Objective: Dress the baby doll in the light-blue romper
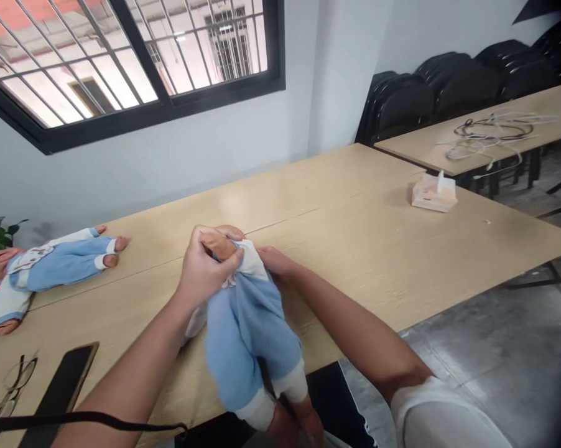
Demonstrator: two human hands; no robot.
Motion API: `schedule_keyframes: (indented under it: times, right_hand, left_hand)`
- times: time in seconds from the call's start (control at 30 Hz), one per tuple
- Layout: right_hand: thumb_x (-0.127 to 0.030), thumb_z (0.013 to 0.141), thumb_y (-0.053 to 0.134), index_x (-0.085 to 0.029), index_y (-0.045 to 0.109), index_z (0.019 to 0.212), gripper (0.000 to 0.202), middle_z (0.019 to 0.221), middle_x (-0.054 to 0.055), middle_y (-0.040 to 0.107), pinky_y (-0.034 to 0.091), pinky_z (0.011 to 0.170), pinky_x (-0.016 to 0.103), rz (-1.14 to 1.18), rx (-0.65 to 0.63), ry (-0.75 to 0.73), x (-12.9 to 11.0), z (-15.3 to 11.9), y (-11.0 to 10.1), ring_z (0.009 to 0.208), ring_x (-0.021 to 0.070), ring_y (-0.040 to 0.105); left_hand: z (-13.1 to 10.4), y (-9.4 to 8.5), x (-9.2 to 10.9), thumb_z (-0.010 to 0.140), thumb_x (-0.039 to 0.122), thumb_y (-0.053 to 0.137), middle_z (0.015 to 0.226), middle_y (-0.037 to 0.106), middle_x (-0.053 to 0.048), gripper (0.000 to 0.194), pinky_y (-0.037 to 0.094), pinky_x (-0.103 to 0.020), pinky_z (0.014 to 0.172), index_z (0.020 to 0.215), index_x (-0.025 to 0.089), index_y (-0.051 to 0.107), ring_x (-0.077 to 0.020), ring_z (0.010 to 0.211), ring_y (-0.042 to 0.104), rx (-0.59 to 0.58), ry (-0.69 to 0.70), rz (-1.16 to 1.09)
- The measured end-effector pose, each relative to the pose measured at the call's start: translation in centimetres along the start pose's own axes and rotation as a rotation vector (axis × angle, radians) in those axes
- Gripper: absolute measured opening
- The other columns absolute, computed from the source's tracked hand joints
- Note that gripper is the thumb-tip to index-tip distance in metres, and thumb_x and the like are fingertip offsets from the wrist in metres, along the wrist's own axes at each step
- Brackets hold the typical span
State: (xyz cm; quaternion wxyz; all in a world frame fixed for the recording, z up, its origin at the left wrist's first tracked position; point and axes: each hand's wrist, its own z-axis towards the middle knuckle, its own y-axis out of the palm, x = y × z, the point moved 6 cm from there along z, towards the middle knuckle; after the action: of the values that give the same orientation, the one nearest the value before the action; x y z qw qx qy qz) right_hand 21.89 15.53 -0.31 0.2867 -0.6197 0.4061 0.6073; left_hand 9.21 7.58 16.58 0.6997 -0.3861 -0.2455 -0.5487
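A doll [255, 311] in light blue trousers with white cuffs and a white top lies at the table's near edge, its feet toward me. Closed around a bare brown part of the doll near its upper end is my left hand [203, 261], thumb on top; I cannot tell whether that part is an arm or the head. On the far right side of the doll, my right hand [277, 260] grips the white cloth of the top, its fingertips hidden behind the fabric.
A second doll [66, 261] in matching clothes lies at the left. Eyeglasses [17, 379] and a dark phone [66, 379] are near left, with a black strap [98, 420] crossing. A tissue box [433, 193] stands at the right; cables [495, 134] lie on another table, before stacked chairs [404, 109].
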Motion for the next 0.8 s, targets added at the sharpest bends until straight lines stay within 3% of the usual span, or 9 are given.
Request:
schedule_keyframes:
  times: [0.13,0.27,0.33,0.43,0.5,0.67,0.8]
  right_hand:
    - [-0.061,0.085,0.064,-0.023,0.058,0.069,0.042,0.057,-0.003,0.046,0.027,0.047,0.027,0.092,-0.098,0.198,1.8,-2.8,-0.4,0.052,0.0134,0.035]
    - [-0.061,0.083,0.066,-0.022,0.056,0.071,0.042,0.060,-0.003,0.048,0.026,0.051,0.026,0.030,-0.174,0.229,1.9,-5.0,-0.7,0.055,0.0126,0.037]
    - [-0.057,0.085,0.068,-0.021,0.057,0.068,0.041,0.061,-0.001,0.052,0.028,0.055,0.027,-0.268,-0.060,0.178,1.6,-5.1,-1.5,0.059,0.0141,0.042]
    - [-0.050,0.088,0.069,-0.022,0.055,0.061,0.041,0.065,0.006,0.060,0.032,0.063,0.031,-0.768,0.266,0.085,0.5,-5.0,-2.8,0.069,0.0194,0.052]
    - [-0.049,0.088,0.068,-0.022,0.058,0.065,0.037,0.072,0.009,0.066,0.033,0.065,0.032,-0.900,0.351,0.072,0.1,-4.9,-3.0,0.073,0.0214,0.056]
    - [-0.045,0.098,0.052,-0.019,0.067,0.090,0.032,0.083,0.006,0.071,0.039,0.066,0.029,-0.616,0.332,0.018,-0.4,-6.3,-4.3,0.074,0.0183,0.059]
    - [-0.040,0.093,0.061,-0.018,0.072,0.106,0.028,0.097,0.007,0.075,0.044,0.067,0.028,-0.398,0.074,0.067,0.5,-8.1,-3.6,0.078,0.0185,0.063]
  left_hand:
    - [1.5,-0.7,-1.0,0.077,0.019,0.079,0.098,0.073,-0.002,0.041,0.057,-0.046,0.095,0.097,0.025,0.044,-0.0213,0.098,0.073,0.061,-0.024,0.021]
    - [2.0,-0.7,-1.7,0.076,0.023,0.080,0.101,0.073,-0.003,0.041,0.057,-0.045,0.094,0.099,0.024,0.046,-0.0218,0.099,0.072,0.057,-0.032,0.047]
    - [2.1,-0.7,-1.7,0.077,0.025,0.080,0.101,0.073,-0.003,0.041,0.057,-0.044,0.093,0.099,0.025,0.046,-0.0218,0.099,0.072,0.072,-0.029,0.036]
    - [2.0,-0.4,-1.3,0.077,0.025,0.080,0.099,0.073,-0.003,0.040,0.057,-0.043,0.093,0.099,0.025,0.046,-0.0219,0.098,0.072,0.100,-0.012,0.022]
    - [1.8,0.3,-0.9,0.077,0.025,0.081,0.100,0.073,-0.003,0.039,0.056,-0.043,0.094,0.100,0.025,0.049,-0.0222,0.099,0.072,0.084,-0.014,0.057]
    - [1.6,2.4,-0.2,0.076,0.027,0.082,0.105,0.073,-0.003,0.037,0.054,-0.038,0.090,0.101,0.024,0.055,-0.0220,0.101,0.071,-0.027,-0.029,0.180]
    - [1.8,2.6,-0.7,0.076,0.028,0.082,0.104,0.074,-0.004,0.038,0.056,-0.040,0.091,0.102,0.024,0.054,-0.0227,0.101,0.071,0.002,-0.027,0.147]
